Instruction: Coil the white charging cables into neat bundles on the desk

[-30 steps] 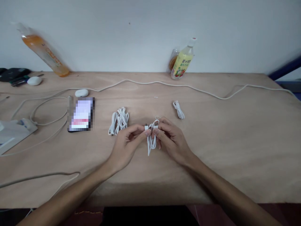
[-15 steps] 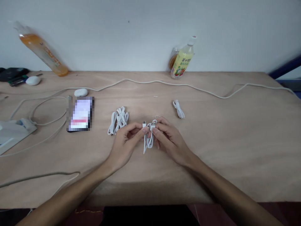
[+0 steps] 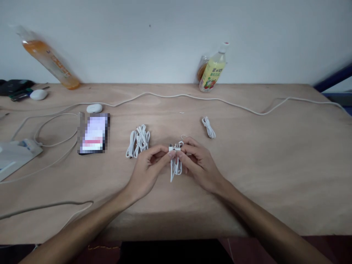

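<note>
A white USB charging cable (image 3: 176, 168) is held between my two hands, its looped length hanging below my thumbs. My left hand (image 3: 150, 167) pinches one plug end, and my right hand (image 3: 199, 163) pinches the USB plug beside it. Both plugs point away from me, side by side and close together. Fingers partly hide the cable's loops. To the left of my left hand lies a pile of coiled white cables (image 3: 139, 140). One more coiled white cable (image 3: 208, 127) rests on the table beyond my right hand.
A phone (image 3: 95, 134) and a white earbud case (image 3: 94, 108) lie at left. An orange drink bottle (image 3: 52, 64) and a yellow drink bottle (image 3: 213, 71) stand by the wall. A long white cord (image 3: 165, 96) crosses the wooden table (image 3: 275, 165).
The two plugs have come together, the left one moving right toward the other. The hanging loops have shifted slightly to the right. The other things have stayed put.
</note>
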{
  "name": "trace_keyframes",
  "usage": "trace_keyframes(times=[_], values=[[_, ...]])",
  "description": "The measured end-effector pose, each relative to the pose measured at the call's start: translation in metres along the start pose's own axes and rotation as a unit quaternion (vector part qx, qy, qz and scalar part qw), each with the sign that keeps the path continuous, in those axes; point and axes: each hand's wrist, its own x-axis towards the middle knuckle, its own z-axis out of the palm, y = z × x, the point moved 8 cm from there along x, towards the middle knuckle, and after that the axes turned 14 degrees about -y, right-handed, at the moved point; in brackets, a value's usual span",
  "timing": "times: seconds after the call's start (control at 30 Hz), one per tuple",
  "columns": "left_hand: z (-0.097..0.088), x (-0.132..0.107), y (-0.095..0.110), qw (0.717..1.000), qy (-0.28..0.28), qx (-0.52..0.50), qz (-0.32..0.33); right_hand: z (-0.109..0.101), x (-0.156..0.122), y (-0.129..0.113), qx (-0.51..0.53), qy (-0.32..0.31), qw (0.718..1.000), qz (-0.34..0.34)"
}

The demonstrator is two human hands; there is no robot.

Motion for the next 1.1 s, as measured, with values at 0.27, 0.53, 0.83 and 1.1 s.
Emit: trace_keyframes(times=[0.27,0.53,0.83,1.1], values=[[-0.0016,0.0006,-0.0013,1.000,-0.003,0.023,0.008,0.0020,0.0001,-0.0036,-0.021,-0.005,1.000,-0.018],[-0.0002,0.0021,-0.0021,1.000,-0.010,0.017,0.016,0.0038,-0.0014,-0.0071,-0.052,-0.009,0.998,-0.035],[0.0014,0.0028,-0.0027,1.000,-0.014,0.004,0.017,0.0027,-0.0018,-0.0077,-0.063,-0.004,0.997,-0.036],[0.0002,0.0024,-0.0068,1.000,-0.021,0.015,0.004,0.0018,-0.0010,-0.0068,-0.059,0.012,0.997,-0.038]])
